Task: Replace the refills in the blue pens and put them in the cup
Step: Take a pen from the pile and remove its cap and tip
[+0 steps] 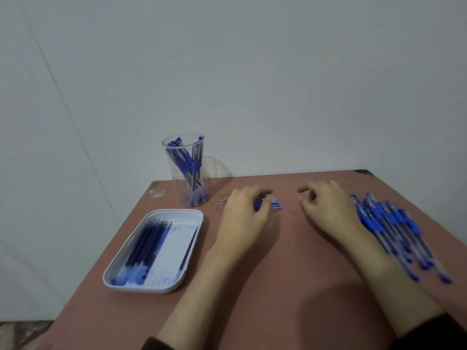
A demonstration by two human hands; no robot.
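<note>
Head view: my left hand [242, 213] curls over a bundle of refills [275, 203] near the cup [188, 170], seemingly pinching them through the blur; my right hand [326, 208] hangs empty beside the blue pens [394, 223]. I'd square the bundle before lifting.

Dim, cool light; motion blur smears the loose pens [390, 219].

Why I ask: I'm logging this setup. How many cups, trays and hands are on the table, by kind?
Clear cup: 1
White tray: 1
Hands: 2, the left hand and the right hand
Total: 4
The pens and refills are too blurred to count.
</note>
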